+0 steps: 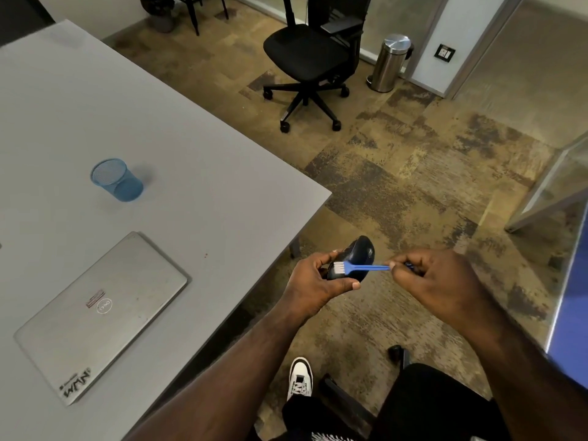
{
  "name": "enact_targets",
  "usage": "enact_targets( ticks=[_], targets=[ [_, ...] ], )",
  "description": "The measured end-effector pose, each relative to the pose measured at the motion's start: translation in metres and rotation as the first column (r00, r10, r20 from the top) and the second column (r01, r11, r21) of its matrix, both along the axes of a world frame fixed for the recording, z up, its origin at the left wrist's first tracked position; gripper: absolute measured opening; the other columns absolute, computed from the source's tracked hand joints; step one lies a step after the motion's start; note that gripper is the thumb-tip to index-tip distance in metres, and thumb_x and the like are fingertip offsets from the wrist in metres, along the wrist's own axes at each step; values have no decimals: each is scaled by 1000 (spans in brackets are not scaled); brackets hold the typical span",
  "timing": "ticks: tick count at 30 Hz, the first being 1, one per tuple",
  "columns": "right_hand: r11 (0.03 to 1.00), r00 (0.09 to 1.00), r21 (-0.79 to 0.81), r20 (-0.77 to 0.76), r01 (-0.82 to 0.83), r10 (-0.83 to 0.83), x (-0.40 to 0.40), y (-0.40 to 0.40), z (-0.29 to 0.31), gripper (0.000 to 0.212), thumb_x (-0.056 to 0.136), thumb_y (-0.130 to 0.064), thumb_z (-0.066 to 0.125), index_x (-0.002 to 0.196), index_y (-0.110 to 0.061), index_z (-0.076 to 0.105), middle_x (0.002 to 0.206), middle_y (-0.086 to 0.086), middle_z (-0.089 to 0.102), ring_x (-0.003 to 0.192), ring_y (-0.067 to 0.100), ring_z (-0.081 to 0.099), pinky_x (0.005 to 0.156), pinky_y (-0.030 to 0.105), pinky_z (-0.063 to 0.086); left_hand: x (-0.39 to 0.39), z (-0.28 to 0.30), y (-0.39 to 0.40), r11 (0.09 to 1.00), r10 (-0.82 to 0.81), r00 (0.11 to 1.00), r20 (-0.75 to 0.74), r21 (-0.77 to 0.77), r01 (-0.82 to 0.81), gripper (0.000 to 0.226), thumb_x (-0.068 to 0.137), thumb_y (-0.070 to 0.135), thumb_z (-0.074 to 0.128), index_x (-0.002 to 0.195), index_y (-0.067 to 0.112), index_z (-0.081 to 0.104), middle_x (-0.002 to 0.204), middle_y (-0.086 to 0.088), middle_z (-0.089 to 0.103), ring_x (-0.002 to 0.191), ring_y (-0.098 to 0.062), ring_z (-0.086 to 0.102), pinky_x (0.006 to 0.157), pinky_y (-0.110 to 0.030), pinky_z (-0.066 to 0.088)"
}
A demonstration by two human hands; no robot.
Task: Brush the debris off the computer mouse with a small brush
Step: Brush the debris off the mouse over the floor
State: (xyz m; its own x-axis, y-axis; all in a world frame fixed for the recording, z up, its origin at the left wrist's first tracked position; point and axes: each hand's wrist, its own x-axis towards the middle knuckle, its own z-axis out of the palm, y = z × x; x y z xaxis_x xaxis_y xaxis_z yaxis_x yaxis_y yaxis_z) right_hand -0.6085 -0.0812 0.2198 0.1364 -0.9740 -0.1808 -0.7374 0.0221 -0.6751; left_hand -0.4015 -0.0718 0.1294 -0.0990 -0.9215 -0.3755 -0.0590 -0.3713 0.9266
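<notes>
Mid-brushing, held off the table (159, 128) and over the carpet, beside the table's corner. Mouse (359, 254) cradled in the left hand (313, 286), fingers curled round its near end and thumb underneath. Brush (356, 268) pinched by its blue handle in the right hand (445, 281), fingers closed on the far end, white bristles laid on the mouse's back.

To do it well: keep the mouse tilted so loosened bits fall to the floor, not onto the lap. Short, light strokes in one direction, away from the palm. Probably worth choking up on the handle for firmer control, since a grip that far back lets the head wander. Turn the mouse in the left hand to reach the wheel and seams.

Blue mesh cup (116, 179) upright on the table, well apart from the closed laptop (101, 313); nothing seen inside. Steel bin (388, 63) by the far wall, lid shut, contents hidden.
</notes>
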Motion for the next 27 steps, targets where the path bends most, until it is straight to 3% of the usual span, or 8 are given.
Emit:
enact_targets(
  ticks=[5, 8, 10, 13, 17, 22, 25, 27],
  targets=[
    [956, 944, -209, -216, 206, -250, -8, -9, 1, 21, 90, -33, 60, 92, -22, 77, 46, -8, 56, 37, 10, 49, 35, 21, 35, -3, 4, 1, 997, 47, 981, 187, -62, -36, 67, 62, 30, 91, 121, 16, 63, 110, 2, 66, 99, -10, 63, 82, -23, 54],
    [980, 982, -56, 7, 190, -190, -4, -5, 4, 18, 86, -37, 60, 87, -30, 76, 47, -4, 58, 39, 22, 51, 40, 42, 51, -5, 5, 0, 991, 83, 962, 262, -127, -51, 60, 62, 31, 91, 114, 14, 67, 107, 0, 64, 95, -14, 62, 78, -23, 52],
    [995, 994, 29, 55, 98, -100, 2, 1, 3, 15, 86, -35, 61, 79, -42, 73, 50, -5, 59, 39, 14, 47, 38, 43, 49, -7, 7, 0, 985, 84, 949, 304, -169, -33, 54, 63, 30, 91, 110, 15, 69, 105, -1, 63, 93, -15, 62, 78, -28, 54],
    [979, 978, 12, 36, 203, -203, 2, 1, 1, 20, 89, -29, 62, 74, -39, 70, 47, -6, 58, 41, 14, 51, 42, 48, 54, -10, 8, 2, 980, 82, 947, 311, -198, -20, 57, 63, 31, 90, 115, 18, 68, 105, 2, 62, 94, -13, 61, 79, -25, 55],
    [923, 925, -80, -13, 377, -379, -11, -5, -1, 20, 88, -32, 61, 71, -34, 71, 51, -2, 63, 51, 31, 64, 48, 51, 58, -10, 8, 4, 975, 74, 946, 317, -223, -1, 64, 66, 31, 89, 125, 21, 65, 104, 7, 59, 94, -5, 59, 73, -4, 45],
    [974, 971, 30, 85, 224, -225, -6, 2, -2, 18, 86, -30, 63, 74, -35, 75, 43, -9, 54, 39, 11, 51, 43, 48, 54, -9, 9, 4, 969, 88, 949, 302, -246, -11, 63, 68, 28, 88, 126, 19, 64, 107, 5, 59, 98, -9, 60, 83, -18, 53],
    [948, 948, -34, 1, 317, -318, -8, 0, -1, 17, 87, -30, 61, 79, -29, 75, 47, -7, 60, 45, 23, 60, 46, 48, 57, -7, 7, 4, 973, 74, 961, 268, -230, -11, 64, 68, 27, 88, 127, 18, 64, 108, 4, 59, 100, -10, 60, 84, -19, 54],
    [921, 923, -100, -44, 376, -382, -15, -3, 0, 20, 88, -32, 59, 89, -23, 77, 52, -4, 63, 50, 27, 64, 48, 46, 57, -5, 5, 5, 978, 74, 968, 240, -207, -23, 64, 68, 28, 88, 126, 18, 65, 109, 3, 60, 100, -9, 60, 77, -11, 51]
  ],
)
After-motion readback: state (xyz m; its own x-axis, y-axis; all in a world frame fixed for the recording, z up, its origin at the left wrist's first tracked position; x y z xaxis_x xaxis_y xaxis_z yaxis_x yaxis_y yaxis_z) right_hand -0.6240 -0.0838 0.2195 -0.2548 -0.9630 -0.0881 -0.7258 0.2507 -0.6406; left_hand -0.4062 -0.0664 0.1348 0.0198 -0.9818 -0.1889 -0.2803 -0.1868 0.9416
